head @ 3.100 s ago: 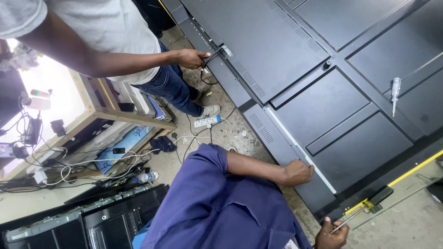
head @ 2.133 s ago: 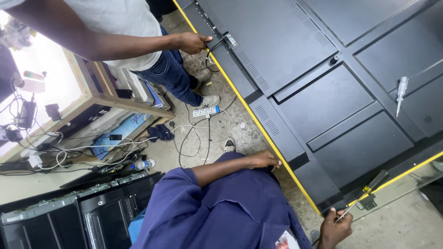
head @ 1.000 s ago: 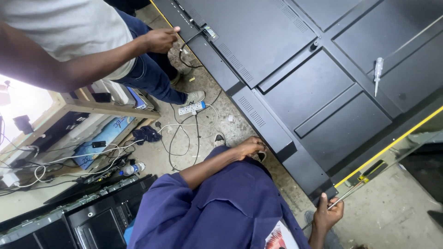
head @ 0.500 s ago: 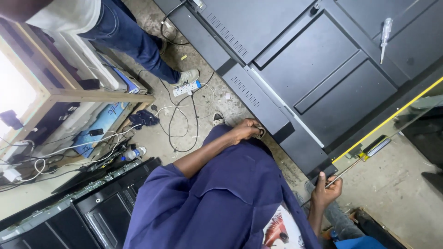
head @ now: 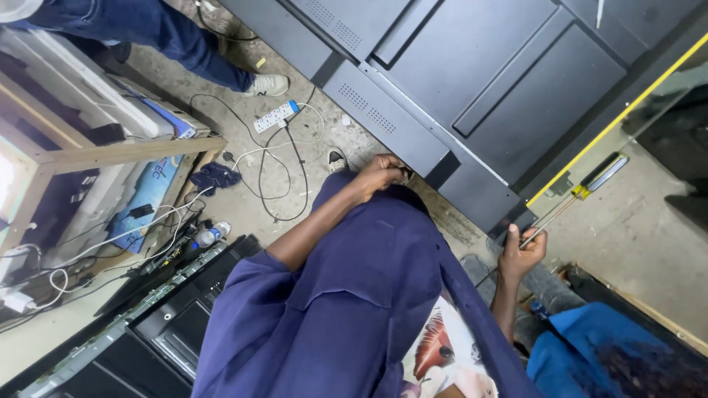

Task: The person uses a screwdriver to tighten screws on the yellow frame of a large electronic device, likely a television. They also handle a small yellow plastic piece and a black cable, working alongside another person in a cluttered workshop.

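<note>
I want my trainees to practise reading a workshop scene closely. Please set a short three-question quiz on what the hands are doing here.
1. True or false: the right hand grips a long screwdriver by its thin shaft.
2. Where is the left hand? A: on a wooden frame. B: at the edge of the dark back panel. C: around a plastic bottle.
3. Fill in: the power strip lying on the floor among the cables is ____ in colour.

Key: 1 true. 2 B. 3 white.
</note>
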